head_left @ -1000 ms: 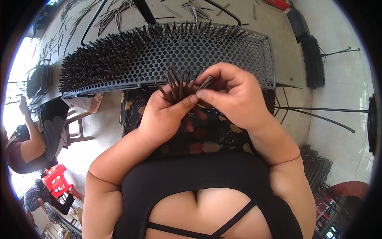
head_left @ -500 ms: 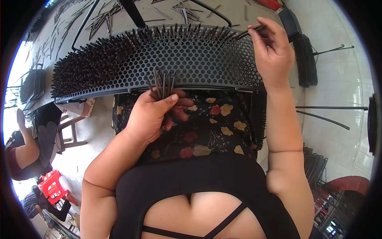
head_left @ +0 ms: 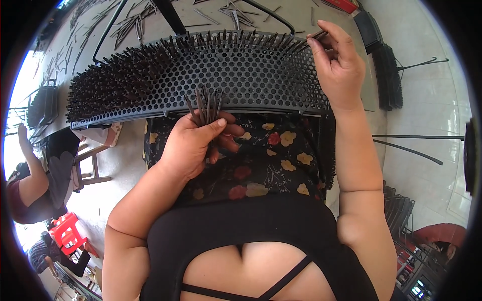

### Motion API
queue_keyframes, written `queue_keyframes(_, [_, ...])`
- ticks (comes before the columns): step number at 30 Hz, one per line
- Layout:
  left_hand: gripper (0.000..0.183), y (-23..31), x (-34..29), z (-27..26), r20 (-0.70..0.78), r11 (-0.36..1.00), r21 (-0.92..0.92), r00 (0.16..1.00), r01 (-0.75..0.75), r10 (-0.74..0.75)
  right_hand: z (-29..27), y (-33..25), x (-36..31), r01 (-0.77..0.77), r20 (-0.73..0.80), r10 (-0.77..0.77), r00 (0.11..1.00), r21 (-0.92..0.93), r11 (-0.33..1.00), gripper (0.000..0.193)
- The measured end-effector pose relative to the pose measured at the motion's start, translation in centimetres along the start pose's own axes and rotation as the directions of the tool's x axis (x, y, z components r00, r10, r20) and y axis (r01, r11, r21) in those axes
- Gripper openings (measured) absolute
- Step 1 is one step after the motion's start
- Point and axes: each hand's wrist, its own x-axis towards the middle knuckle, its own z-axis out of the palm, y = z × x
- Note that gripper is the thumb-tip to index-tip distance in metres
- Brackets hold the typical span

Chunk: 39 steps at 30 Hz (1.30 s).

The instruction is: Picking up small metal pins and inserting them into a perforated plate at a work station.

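A curved black panel (head_left: 226, 75) full of round holes lies across my lap. Dark thin strips (head_left: 115, 75) stand densely in its left part, and a narrower band of them runs along the far edge. My left hand (head_left: 188, 143) is closed around a bundle of dark strips (head_left: 207, 106) that point away from me, just over the panel's near edge. At the far right edge my right hand (head_left: 341, 67) pinches thin dark strips (head_left: 318, 35) between thumb and fingers. Their lower ends are hard to make out against the panel's row.
Loose strips (head_left: 131, 27) litter the floor beyond the panel, around a black metal stand (head_left: 170, 17). More bristled panels (head_left: 389, 75) stand to the right, with thin rods jutting out. On the left are another person's arm (head_left: 34, 170), a wooden stool (head_left: 90, 165) and a red plastic chair (head_left: 68, 233).
My right hand has shifted slightly left, closer to the strips along the panel's far edge. The left hand keeps its hold on the bundle in nearly the same place.
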Motion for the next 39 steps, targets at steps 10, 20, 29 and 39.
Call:
queue_keyframes(10, [0.021, 0.5, -0.6, -0.4, 0.001, 1.000, -0.030, 1.000, 0.009, -0.009, 0.3, -0.2, 0.0, -0.042, -0.045, 0.042, 0.998, -0.001, 0.999, 0.044])
queue_keyframes(20, [0.023, 0.3, -1.7, -2.5, -0.093, 0.997, -0.017, 0.993, -0.072, 0.070, 5.5, -9.8, 5.4, -0.146, 0.018, 0.148, 0.989, 0.323, 0.935, 0.042])
queue_keyframes(29, [0.017, -0.3, -1.8, -2.0, -0.087, 0.995, -0.095, 0.996, -0.039, 0.031, 12.8, -9.9, 5.8, 0.051, 0.049, -0.057, 0.997, 0.116, 0.992, 0.043])
queue_keyframes(39, [0.018, 0.2, -1.5, -2.6, -0.056, 0.995, -0.073, 0.996, -0.069, 0.065, 13.6, -9.5, 5.5, 0.140, 0.082, -0.143, 0.986, 0.043, 0.989, 0.027])
